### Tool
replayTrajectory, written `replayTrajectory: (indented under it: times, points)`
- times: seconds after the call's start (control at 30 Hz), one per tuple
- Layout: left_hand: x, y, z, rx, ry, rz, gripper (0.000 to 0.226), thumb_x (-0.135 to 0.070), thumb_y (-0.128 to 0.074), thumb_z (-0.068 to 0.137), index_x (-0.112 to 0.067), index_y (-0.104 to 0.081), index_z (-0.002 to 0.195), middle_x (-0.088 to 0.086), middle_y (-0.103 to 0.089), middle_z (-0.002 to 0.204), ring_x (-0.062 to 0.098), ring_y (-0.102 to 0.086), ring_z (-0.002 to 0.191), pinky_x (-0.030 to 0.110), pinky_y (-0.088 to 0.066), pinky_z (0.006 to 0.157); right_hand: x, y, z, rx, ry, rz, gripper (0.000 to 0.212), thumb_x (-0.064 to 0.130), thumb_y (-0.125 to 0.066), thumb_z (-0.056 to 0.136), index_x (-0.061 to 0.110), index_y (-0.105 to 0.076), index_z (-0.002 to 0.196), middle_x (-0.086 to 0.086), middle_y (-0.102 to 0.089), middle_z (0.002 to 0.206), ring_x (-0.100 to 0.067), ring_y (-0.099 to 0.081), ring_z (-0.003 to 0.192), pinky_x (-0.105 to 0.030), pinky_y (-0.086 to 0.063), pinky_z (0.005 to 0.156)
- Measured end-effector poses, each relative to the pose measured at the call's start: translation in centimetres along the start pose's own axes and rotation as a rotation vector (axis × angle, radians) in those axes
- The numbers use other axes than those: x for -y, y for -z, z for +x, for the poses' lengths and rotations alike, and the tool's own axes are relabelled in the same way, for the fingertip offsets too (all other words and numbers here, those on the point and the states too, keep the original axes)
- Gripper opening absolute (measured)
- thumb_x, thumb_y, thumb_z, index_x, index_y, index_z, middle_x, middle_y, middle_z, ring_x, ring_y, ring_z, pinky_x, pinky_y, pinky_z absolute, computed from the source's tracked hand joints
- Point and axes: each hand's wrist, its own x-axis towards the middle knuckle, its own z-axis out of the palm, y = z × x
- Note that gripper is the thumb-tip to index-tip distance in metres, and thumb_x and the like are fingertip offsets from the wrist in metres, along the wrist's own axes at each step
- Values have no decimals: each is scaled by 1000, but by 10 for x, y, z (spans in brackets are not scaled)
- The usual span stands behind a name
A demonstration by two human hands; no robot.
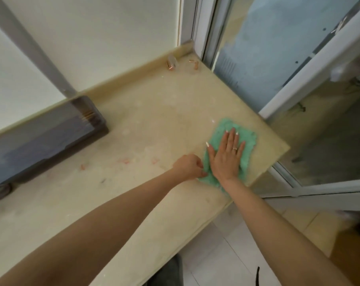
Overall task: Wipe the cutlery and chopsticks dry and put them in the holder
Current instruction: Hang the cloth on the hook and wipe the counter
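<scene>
My two bare forearms reach in from the bottom of the frame over the beige counter (133, 124). My left hand (189, 166) is curled, its fingers closed on the near left edge of the one green cloth (249, 139) and pinching it. Just beside it, my right hand (226, 158) lies flat on the same cloth, fingers straight and slightly spread, palm pressing down. The cloth is fluffy and crumpled, spread near the counter's right corner, right of centre in the frame.

Further back, at the left of the frame, one dark, see-through holder (51, 139) lies along the wall. A small bunch of thin wooden stick ends (89, 116) shows at its right end; they are too blurred to count.

Farthest off, at upper centre by the window frame (197, 27), two small copper-coloured pieces (171, 64) rest on the counter, near each other.
</scene>
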Motion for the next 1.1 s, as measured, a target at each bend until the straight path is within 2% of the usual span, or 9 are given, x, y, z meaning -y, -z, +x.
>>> replayTrajectory:
  times: [0.07,0.13,0.23,0.37,0.5,0.63,0.77,0.93,1.1]
  points:
    - [17,-4,-16,35,7,-53,15,-23,-67,81,-9,-62,82,14,-66,95,26,-62,95,31,-45,75,11,-1,-8,13,135,-5,81,58,-11,96,-5,-33,143,-23,-30,151,-36,-26,141,-55,-16,115]
    - [38,-9,-36,30,14,-83,26,-23,-67,81,-18,-49,63,9,-62,81,23,-60,81,30,-42,69,24,-1,-20,19,253,15,81,59,-13,96,-4,-31,144,-21,-28,152,-35,-23,142,-56,-16,114]
    - [70,-17,-66,10,34,-194,27,-24,-66,82,-19,-46,65,7,-65,76,18,-59,72,33,-48,70,50,-1,-41,39,382,9,82,60,-12,96,-3,-24,147,-20,-21,155,-33,-17,145,-56,-16,115]
    - [110,-17,-104,-51,68,-316,24,-22,-67,82,-16,-48,69,-1,-60,62,5,-49,52,25,-38,56,89,0,-68,77,448,3,81,59,-6,96,-2,-21,148,-19,-16,156,-32,-12,146,-55,-12,116]
    - [147,-15,-143,-98,98,-401,27,-20,-67,82,-18,-47,64,-7,-56,56,-3,-48,44,18,-37,50,131,-4,-101,104,523,-7,71,48,-18,98,-3,-26,146,-20,-20,155,-33,-17,145,-55,-16,115]
    - [182,-18,-183,-161,131,-416,27,-21,-67,83,-20,-47,64,-3,-59,62,3,-50,51,23,-40,56,172,-4,-136,91,611,32,66,40,-24,96,-4,-28,145,-20,-23,154,-33,-20,144,-54,-15,114]
    - [220,-26,-228,-221,167,-459,25,-21,-66,83,-19,-48,67,-2,-63,62,1,-55,49,22,-43,58,214,-5,-177,106,709,40,65,36,-23,95,-4,-25,146,-20,-21,155,-33,-17,144,-55,-15,114]
    - [260,-29,-278,-323,203,-461,25,-19,-65,84,-17,-46,67,14,-70,74,14,-62,58,23,-44,59,265,-7,-222,136,804,44,67,38,-23,93,-4,-25,146,-20,-21,155,-33,-18,144,-55,-13,114]
    - [295,-31,-324,-442,258,-390,29,-21,-62,86,-17,-42,66,11,-72,74,21,-69,73,27,-49,68,322,-11,-261,176,1007,51,69,40,-22,93,-1,-21,148,-17,-17,156,-31,-14,145,-53,-11,114]
